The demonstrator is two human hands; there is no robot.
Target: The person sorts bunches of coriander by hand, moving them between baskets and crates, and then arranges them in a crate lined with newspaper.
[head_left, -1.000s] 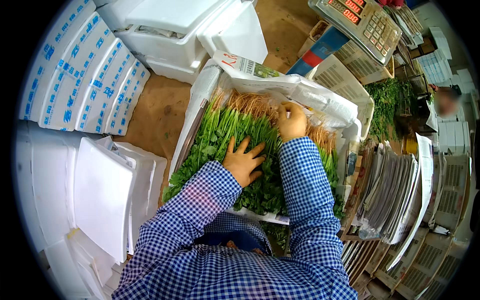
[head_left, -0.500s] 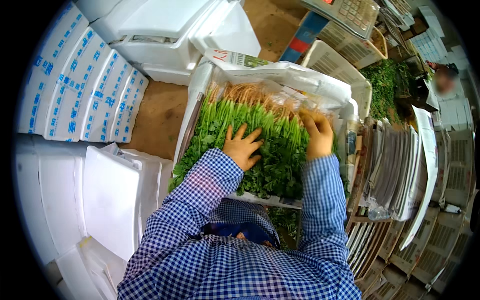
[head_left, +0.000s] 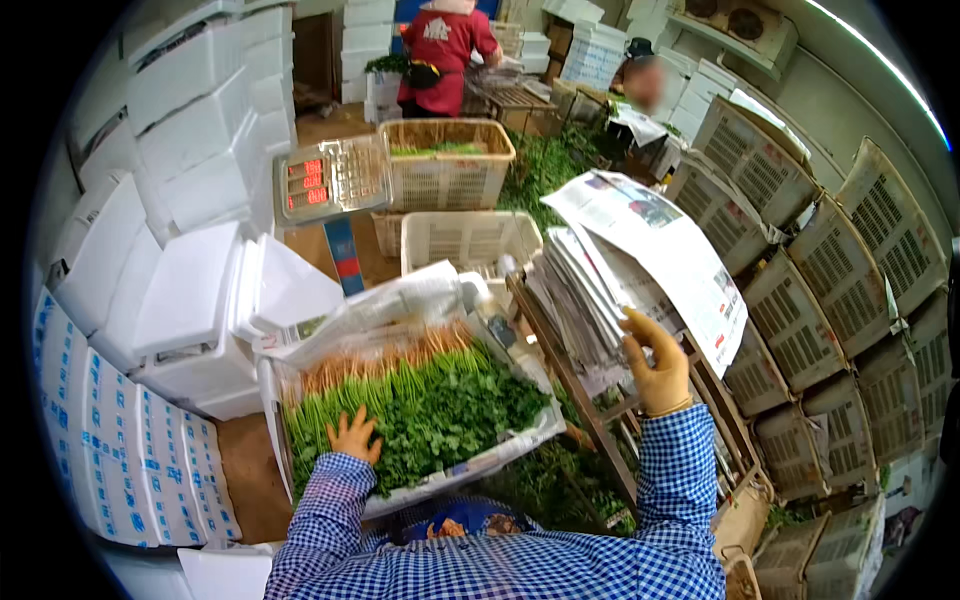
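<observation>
Leafy green herbs that look like coriander (head_left: pixel 440 410) lie in rows in a white box (head_left: pixel 375 505) lined with newspaper (head_left: pixel 385 300). Their brownish roots point away from me and their leaves toward me. My left hand (head_left: pixel 355 437) rests on the leaves and stems at the near left of the box, fingers spread. To the right of the box, my right hand (head_left: pixel 657 362) is raised at the near edge of a stack of newspapers (head_left: pixel 580 300), its fingers partly bent and thumb apart. Nothing shows in it. Whether its fingertips touch the paper I cannot tell.
A digital scale (head_left: pixel 335 180) stands beyond the box, beside plastic crates (head_left: pixel 450 165). White foam boxes (head_left: pixel 190 290) are piled at left; more crates (head_left: pixel 805 340) are stacked at right. Loose greens (head_left: pixel 550 165) lie farther back, where a person in red (head_left: pixel 440 55) stands.
My view has swung up and right. My right hand has left the herb roots and moved over to the newspaper stack. My left hand stays on the herbs.
</observation>
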